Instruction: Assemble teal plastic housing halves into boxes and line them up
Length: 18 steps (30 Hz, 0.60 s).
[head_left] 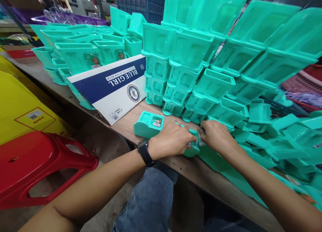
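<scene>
My left hand (173, 139), with a dark watch on its wrist, is closed around a small teal plastic box (191, 153) near the table's front edge. The hand covers much of the box. At the box's right end my right hand (213, 133) is closed, its thumb and fingers pinched together; a bit of something clear or whitish shows by the fingertips, too small to name. Just left of the left hand lies another teal plastic box (144, 127) on its side, with a clear window and a small label on its face.
Tall stacks of teal boxes (176, 74) stand behind my hands, with loose ones (284, 134) piled at the right. A blue-and-white carton panel (113, 88) stands upright before more teal boxes (75, 54). At the left are a red stool (25, 161) and a yellow carton (22, 98).
</scene>
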Available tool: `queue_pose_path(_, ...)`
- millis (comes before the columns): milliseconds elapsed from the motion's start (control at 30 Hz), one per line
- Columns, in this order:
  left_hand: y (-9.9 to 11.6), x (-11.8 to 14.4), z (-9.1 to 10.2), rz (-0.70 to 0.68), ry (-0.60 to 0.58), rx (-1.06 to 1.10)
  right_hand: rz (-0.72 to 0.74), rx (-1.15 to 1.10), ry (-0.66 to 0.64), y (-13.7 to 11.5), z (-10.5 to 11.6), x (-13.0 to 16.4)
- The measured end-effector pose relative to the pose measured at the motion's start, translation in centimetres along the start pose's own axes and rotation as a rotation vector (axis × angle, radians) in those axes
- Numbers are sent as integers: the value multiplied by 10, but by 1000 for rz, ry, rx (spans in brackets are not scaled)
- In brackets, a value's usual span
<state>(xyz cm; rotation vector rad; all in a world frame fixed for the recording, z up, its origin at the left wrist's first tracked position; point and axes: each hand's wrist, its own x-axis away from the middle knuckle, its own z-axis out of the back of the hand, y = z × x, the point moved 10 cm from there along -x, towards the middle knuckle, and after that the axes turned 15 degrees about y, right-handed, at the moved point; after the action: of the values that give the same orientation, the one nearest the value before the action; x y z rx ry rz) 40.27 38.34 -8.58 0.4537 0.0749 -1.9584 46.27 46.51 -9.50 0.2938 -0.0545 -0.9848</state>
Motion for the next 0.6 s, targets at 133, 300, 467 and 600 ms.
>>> queue_pose_path(133, -1, 1, -2, 9, -15, -44, -19, -36, 46, 4, 2, 0)
queue_pose_path(300, -7, 5, -2, 56, 1, -3, -64, -296, 171, 19, 10, 11)
queue_pose_path(467, -20, 15, 2, 191, 65, 80, 110, -693, 507, 4, 21, 54)
queue_pose_path(600, -29, 26, 5, 262, 97, 56, 219, -515, 534, -18, 3, 77)
